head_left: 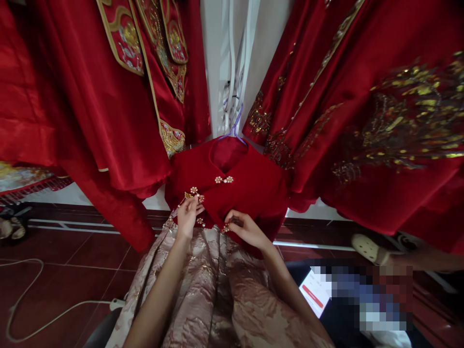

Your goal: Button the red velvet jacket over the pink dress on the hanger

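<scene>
A red velvet jacket (253, 183) hangs from a purple hanger (235, 126) in front of me. Pearl-and-gold flower clasps run down its front, and the top clasp (224, 180) looks joined at the neckline. Lower down, the front panels part. My left hand (188, 215) pinches a flower clasp (201, 198) on the left panel. On the other panel, my right hand (246, 229) has its fingers closed at the front edge, by another flower clasp (225, 228); the fingertips partly hide it. A pinkish brocade skirt (203, 290) with a metallic pattern hangs below the jacket.
Red satin garments with gold embroidery (126, 125) hang at the left, and sequined red garments (348, 121) at the right. A white rail (311, 245) runs low behind. At lower right are a person's clog (364, 249) and a lit phone (314, 292). A white cable (43, 275) lies on the tiles.
</scene>
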The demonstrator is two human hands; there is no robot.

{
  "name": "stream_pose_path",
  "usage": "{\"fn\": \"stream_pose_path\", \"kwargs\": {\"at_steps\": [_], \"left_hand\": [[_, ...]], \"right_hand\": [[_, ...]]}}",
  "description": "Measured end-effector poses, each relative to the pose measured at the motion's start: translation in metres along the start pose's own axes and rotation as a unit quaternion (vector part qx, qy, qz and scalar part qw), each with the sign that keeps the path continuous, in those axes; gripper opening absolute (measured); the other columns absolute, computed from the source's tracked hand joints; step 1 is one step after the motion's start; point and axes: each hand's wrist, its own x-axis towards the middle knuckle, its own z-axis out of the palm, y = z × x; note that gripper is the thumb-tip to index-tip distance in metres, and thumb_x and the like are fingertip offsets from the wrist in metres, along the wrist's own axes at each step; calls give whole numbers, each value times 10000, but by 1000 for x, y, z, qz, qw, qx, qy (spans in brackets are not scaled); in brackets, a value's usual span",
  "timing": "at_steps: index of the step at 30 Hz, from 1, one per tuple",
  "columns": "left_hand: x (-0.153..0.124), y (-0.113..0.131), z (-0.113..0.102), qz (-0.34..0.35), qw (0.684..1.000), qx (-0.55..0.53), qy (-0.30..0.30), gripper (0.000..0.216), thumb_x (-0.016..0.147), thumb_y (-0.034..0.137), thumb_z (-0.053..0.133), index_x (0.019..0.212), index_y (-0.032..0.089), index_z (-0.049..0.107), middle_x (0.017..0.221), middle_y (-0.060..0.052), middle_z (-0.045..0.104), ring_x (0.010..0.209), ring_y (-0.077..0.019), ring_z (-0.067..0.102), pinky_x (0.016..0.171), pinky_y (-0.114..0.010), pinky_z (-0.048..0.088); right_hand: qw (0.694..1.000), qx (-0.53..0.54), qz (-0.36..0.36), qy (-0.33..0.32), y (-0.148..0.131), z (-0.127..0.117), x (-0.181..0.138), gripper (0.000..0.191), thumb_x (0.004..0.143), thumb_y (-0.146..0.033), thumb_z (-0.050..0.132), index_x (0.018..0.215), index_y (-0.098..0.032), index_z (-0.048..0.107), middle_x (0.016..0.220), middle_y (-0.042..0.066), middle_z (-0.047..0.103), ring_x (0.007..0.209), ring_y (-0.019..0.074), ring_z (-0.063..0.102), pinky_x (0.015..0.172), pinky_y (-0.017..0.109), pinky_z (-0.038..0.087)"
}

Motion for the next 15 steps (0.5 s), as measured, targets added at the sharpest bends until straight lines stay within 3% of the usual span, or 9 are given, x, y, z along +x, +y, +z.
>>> {"fn": "stream_pose_path", "kwargs": {"at_steps": [3, 7, 15], "left_hand": [[-1, 4, 4, -23, 998, -50, -20, 344, 705, 409, 717, 930, 151, 679, 1068, -92, 678, 865, -130, 657, 873, -317, 512], [0, 3, 3, 5, 1000, -11, -16, 363, 699, 408, 719, 962, 160, 685, 1180, -104, 641, 873, -130, 656, 855, -312, 522], [9, -4, 0, 129, 980, 149, 12, 359, 697, 453, 694, 867, 141, 641, 752, -36, 677, 694, -139, 648, 618, -245, 551]], "right_hand": [[1000, 21, 2, -19, 0, -5, -2, 57, 772, -233, 569, 779, -178, 554, 767, 5, 609, 738, 132, 566, 713, 255, 431], [1000, 23, -3, -13, 2, -4, -1, 70, 777, -241, 580, 788, -178, 549, 764, 3, 592, 734, 130, 548, 707, 254, 420], [1000, 16, -12, -14, 0, 4, -1, 78, 775, -245, 585, 782, -185, 535, 741, -7, 575, 695, 128, 526, 685, 251, 414]]}}
